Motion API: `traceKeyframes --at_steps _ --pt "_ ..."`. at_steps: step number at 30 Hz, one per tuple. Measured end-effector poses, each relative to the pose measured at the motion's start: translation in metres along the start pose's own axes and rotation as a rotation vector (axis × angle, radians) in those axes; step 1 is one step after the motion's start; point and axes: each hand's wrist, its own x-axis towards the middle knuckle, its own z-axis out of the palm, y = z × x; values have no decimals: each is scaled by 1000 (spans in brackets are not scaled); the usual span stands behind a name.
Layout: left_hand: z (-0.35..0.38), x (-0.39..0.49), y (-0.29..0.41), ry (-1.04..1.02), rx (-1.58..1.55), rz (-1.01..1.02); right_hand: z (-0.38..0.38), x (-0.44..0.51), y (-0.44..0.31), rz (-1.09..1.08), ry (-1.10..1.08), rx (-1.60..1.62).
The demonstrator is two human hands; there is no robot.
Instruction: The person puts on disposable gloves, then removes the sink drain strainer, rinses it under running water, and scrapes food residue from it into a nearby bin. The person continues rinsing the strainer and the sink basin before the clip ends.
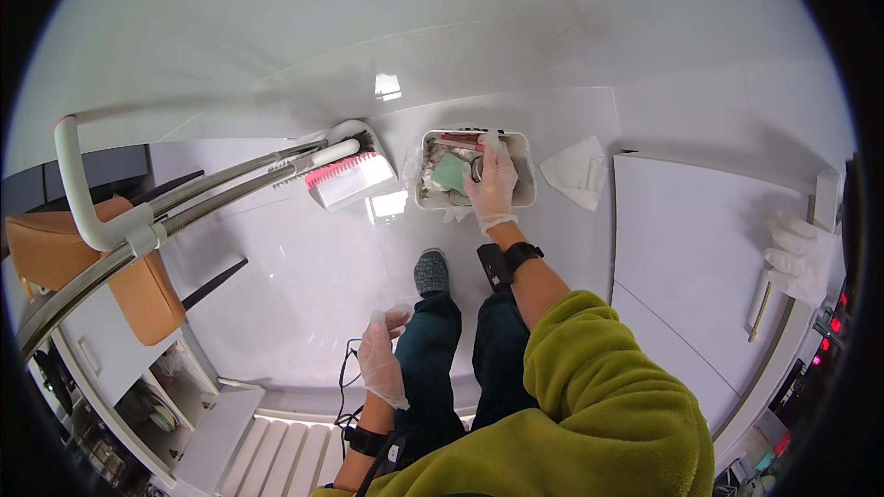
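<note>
My right hand (496,186), in a clear disposable glove, reaches down into a white waste bin (528,186) on the floor. Its thumb and fingers are around a small round container (477,168), mostly covered by the hand. Beside the thumb lies a light green block (450,173), perhaps a sponge, among crumpled white waste and pinkish-red pieces (459,143). My left hand (383,355), also gloved, hovers by my left thigh, fingers loosely bent and holding nothing.
Left of the bin stand a dustpan (345,183) and broom (338,150), their long handles slanting across the left side. A crumpled white tissue (579,171) lies right of the bin. A white cabinet (690,241) stands right, with white gloves (801,259) over its edge. A tan chair (141,297) is left.
</note>
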Motion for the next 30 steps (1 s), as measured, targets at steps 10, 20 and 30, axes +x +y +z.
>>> traceKeyframes --at_steps 10,20,30 --pt "-2 4 1 -6 37 -6 -12 -14 7 -209 155 -94" --pt "3 -7 11 -3 33 42 -39 -11 20 1022 140 996" --pt "11 -29 51 -49 -15 113 -119 11 -46 1206 -107 1823"
